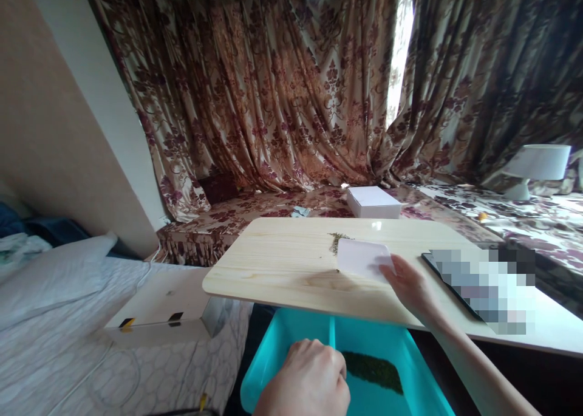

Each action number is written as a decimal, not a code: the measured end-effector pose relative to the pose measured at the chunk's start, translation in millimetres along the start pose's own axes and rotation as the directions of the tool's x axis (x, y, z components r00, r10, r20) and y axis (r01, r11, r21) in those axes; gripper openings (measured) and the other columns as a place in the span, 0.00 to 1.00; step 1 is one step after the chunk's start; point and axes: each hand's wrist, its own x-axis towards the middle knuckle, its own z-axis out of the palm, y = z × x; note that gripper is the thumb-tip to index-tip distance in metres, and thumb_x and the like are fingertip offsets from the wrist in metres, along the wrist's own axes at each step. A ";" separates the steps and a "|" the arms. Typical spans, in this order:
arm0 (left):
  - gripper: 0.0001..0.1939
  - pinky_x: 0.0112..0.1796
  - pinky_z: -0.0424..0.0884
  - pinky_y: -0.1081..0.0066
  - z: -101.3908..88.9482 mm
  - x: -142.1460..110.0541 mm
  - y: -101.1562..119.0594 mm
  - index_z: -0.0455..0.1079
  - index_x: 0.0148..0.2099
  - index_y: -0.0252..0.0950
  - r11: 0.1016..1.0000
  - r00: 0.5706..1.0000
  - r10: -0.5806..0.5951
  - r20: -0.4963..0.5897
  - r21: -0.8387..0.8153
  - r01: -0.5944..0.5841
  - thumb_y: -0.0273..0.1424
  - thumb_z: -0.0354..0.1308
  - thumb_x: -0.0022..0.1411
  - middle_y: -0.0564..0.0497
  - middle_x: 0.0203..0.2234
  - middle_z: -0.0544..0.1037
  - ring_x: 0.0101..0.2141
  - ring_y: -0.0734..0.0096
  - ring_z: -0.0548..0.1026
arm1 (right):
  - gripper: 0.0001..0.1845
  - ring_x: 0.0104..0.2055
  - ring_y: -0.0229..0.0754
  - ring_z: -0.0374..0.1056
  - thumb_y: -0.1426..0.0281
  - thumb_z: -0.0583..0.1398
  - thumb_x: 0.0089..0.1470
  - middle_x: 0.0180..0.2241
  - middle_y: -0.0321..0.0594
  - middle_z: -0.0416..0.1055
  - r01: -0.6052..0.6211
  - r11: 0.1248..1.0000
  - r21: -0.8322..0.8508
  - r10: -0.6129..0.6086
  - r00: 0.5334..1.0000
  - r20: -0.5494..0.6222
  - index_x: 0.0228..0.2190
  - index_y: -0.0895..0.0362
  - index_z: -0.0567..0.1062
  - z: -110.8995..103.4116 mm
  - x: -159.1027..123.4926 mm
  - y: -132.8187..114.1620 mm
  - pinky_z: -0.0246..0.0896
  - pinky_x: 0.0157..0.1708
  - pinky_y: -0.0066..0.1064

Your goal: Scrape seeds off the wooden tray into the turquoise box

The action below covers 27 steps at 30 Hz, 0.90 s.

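My right hand (410,282) is closed on a flat white plastic card (363,258) with rounded corners, held over the light wooden tabletop (268,252). By the card's left edge lies a small scatter of green-brown bits (336,241), too small to name. Below the table's front edge is a turquoise bin (298,325) with a divider. Its right compartment holds a dark green layer of loose material (376,370). My left hand (305,376) is above the bin's near left part, fingers curled into a fist. What it holds, if anything, is hidden.
A tablet-like device (478,288) with a blurred screen lies on the table's right side. Behind the table stands a white box (373,202). A white carton (159,306) rests on the bed (50,343) at left. A white lamp (542,164) stands far right.
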 end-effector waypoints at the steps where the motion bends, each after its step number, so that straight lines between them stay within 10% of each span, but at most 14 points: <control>1: 0.19 0.47 0.64 0.60 -0.6 -1.3 -1.5 0.76 0.42 0.35 1.000 1.000 -0.009 -0.007 0.002 0.009 0.28 0.44 0.56 0.41 0.41 0.77 0.45 0.53 0.70 | 0.10 0.35 0.46 0.76 0.64 0.59 0.51 0.30 0.40 0.80 0.002 1.000 -0.002 -0.002 1.000 0.008 0.34 0.53 0.77 -0.1 -0.5 -1.9 0.72 0.35 0.33; 27: 0.18 0.46 0.65 0.64 -4.8 -4.9 -31.6 0.76 0.42 0.41 0.996 0.992 -0.083 -0.092 -0.045 0.080 0.29 0.45 0.58 0.47 0.39 0.78 0.44 0.58 0.72 | 0.10 0.36 0.45 0.75 0.65 0.58 0.52 0.32 0.39 0.79 0.016 0.993 -0.117 -0.017 1.000 -0.005 0.35 0.53 0.77 0.0 -2.7 -13.0 0.71 0.36 0.33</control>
